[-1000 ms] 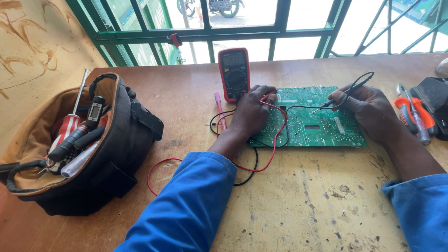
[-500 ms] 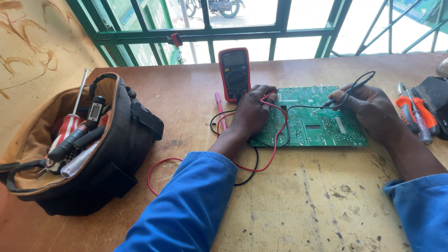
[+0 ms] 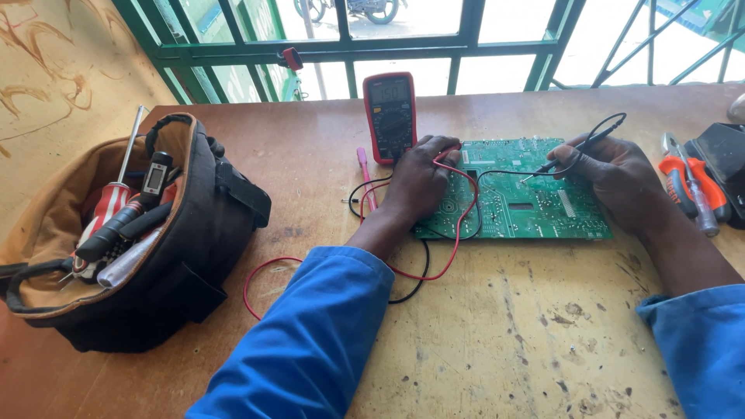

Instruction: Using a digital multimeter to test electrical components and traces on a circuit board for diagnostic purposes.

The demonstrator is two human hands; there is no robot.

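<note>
A green circuit board [image 3: 520, 203] lies flat on the wooden table [image 3: 481, 341]. My left hand [image 3: 417, 180] rests on the board's left end and grips the red test probe, whose red lead [image 3: 458, 233] loops over the board and down the table. My right hand [image 3: 617, 177] holds the black probe [image 3: 560, 161] like a pen, its tip touching the board near the middle. A red multimeter [image 3: 390, 116] stands just behind the board, its screen facing me. Both sleeves are blue.
An open black tool bag [image 3: 132, 240] with screwdrivers and a pen-type tester sits at the left. A pink-handled tool [image 3: 363, 172] lies by the meter. Orange-handled pliers [image 3: 683, 182] and a dark case [image 3: 722, 159] are at the right edge. A green window frame runs along the back.
Almost nothing differs; the black probe in my right hand has shifted only slightly over the board, and my left hand stays where it was.
</note>
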